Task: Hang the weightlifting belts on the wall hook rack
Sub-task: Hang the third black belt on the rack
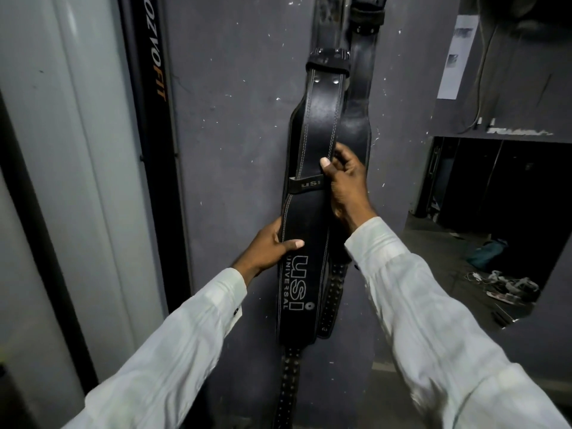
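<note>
Two hands are on the front belt (305, 243), the black one with white stitching and printed lettering, which hangs flat against the grey wall (235, 125) with its top end high up near the frame's edge. I cannot see the hook rack itself; it seems to lie above the view, so I judge only that this belt is hung or nearly so.

Far left stands a pale panel (40, 150), then a dark upright post (148, 119) with orange lettering. Open wall lies between that post and the belt, so I have room to swing my elbow out on that side.

My left hand (272, 243) is wrapped around the belt's left edge, thumb pressed across the face just above the lettering. It should simply steady the broad part and keep it square to the wall.

My right hand (343, 184) pinches the narrower strap (322, 125) near the small keeper loop (308, 184), thumb on the front and fingers curled behind the right edge. To finish well, I would draw the strap straight down through the loop so it lies flat, without tugging hard enough to unseat the top.

Behind, slightly right, hangs a second belt (360, 97), touching the front one; its studded tail (332, 298) shows below. I should keep the two from tangling.

Further right, the wall ends at a corner, opening to a dark recess (495, 187) and a cluttered floor (458, 261), well apart.
</note>
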A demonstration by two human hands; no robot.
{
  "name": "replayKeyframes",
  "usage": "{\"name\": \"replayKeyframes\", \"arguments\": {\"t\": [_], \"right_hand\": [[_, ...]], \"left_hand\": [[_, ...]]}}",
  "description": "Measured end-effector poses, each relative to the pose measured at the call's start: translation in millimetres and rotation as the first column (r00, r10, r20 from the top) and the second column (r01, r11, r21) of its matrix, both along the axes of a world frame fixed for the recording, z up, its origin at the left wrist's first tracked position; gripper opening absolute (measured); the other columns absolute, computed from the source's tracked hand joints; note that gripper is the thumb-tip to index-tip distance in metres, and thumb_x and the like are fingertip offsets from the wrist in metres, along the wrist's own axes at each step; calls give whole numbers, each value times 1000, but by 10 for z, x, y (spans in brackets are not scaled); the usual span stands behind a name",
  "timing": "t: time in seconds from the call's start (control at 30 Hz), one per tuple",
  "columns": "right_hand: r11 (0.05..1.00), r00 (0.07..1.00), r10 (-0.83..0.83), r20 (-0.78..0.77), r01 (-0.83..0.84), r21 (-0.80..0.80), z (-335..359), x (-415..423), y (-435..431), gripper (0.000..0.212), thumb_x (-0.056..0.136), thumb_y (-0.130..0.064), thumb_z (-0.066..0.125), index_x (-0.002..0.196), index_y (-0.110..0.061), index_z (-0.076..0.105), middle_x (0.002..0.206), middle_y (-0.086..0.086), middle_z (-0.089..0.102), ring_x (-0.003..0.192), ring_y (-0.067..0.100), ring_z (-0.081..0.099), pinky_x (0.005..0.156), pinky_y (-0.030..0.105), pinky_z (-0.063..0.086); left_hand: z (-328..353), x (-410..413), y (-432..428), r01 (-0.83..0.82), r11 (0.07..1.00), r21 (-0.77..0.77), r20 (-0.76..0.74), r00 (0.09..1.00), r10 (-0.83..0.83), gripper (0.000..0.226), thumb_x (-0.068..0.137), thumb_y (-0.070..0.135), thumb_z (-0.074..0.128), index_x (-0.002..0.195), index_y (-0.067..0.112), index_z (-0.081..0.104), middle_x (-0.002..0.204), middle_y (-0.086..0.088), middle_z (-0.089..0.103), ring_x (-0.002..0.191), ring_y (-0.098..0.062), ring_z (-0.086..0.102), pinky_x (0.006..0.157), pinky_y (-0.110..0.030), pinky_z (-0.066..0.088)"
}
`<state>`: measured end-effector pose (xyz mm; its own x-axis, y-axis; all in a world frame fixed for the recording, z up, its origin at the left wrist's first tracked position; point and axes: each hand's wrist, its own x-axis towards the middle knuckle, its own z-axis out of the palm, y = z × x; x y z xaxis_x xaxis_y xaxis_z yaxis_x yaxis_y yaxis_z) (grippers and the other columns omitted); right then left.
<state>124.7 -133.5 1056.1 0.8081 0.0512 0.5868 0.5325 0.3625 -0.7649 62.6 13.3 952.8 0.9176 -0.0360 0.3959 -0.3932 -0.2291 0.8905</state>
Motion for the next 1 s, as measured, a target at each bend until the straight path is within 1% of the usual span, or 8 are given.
{"name": "replayKeyframes", "arguments": {"t": [0.13, 0.23, 0.37, 0.53, 0.63, 0.7, 0.87, 1.0], "right_hand": [[1000, 1000, -21, -14, 21, 5, 45, -57, 60, 43, 89, 11, 59, 128, -7, 56, 111, 2, 66, 102, 9, 62, 88, 18, 51], [1000, 1000, -15, 3, 15, -13, 103, -80, 69, 41, 88, 10, 61, 126, -7, 58, 111, 0, 67, 100, 6, 65, 84, 16, 51], [1000, 1000, -24, -8, 24, 5, 166, -103, 54, 40, 88, 10, 61, 124, -8, 59, 110, 1, 67, 98, 4, 65, 84, 16, 51], [999, 1000, -18, -25, 18, 40, 143, -113, 40, 45, 89, 10, 61, 131, -4, 56, 117, 7, 65, 108, 15, 62, 91, 22, 52], [998, 999, -1, -40, 4, 69, 172, -108, 11, 41, 90, 9, 60, 127, -8, 57, 123, 11, 64, 114, 19, 61, 103, 33, 50], [997, 1000, 6, -23, -4, 73, 194, -87, -3, 41, 90, 9, 60, 129, -2, 56, 127, 17, 64, 116, 24, 61, 107, 40, 48], [996, 1000, -8, -21, 10, 83, 217, -73, -19, 44, 89, 9, 59, 132, 2, 55, 121, 20, 65, 109, 25, 62, 104, 42, 48], [997, 999, 0, -38, 3, 72, 211, -111, -8, 37, 91, 8, 59, 125, -6, 59, 110, 6, 67, 103, 15, 63, 100, 34, 49]], "left_hand": [[-79, -30, -32, -109, 993, -53, 56, 992, 112, 49, 86, -1, 68, 131, 13, 56, 123, -4, 69, 109, -14, 67, 97, -29, 53], [-145, -28, -36, -94, 994, -55, 30, 995, 96, 47, 87, 2, 69, 131, 13, 56, 122, -1, 69, 113, -14, 67, 96, -27, 54], [-260, -3, -3, -120, 993, -7, 17, 993, 120, 41, 86, 4, 69, 123, 18, 58, 118, 1, 70, 109, -13, 67, 100, -34, 53], [-300, -21, 49, -41, 999, -6, -43, 998, 40, 47, 89, 7, 68, 131, 20, 52, 123, 1, 67, 114, -13, 65, 100, -33, 53], [-430, -55, 47, -40, 999, -5, -92, 995, 39, 57, 88, 4, 68, 138, 21, 46, 124, 3, 65, 115, -12, 63, 101, -35, 52], [-439, -39, 31, -68, 997, -29, -76, 995, 65, 59, 87, 1, 68, 138, 20, 46, 123, 4, 66, 114, -12, 65, 100, -35, 53], [-494, -25, 59, -50, 998, -25, -95, 994, 47, 57, 88, 7, 68, 138, 24, 47, 123, 6, 67, 111, -7, 65, 97, -31, 54], [-620, -16, 45, -110, 993, -37, -72, 992, 108, 52, 88, 6, 68, 133, 27, 50, 120, 8, 68, 111, -8, 66, 100, -36, 53]]}}
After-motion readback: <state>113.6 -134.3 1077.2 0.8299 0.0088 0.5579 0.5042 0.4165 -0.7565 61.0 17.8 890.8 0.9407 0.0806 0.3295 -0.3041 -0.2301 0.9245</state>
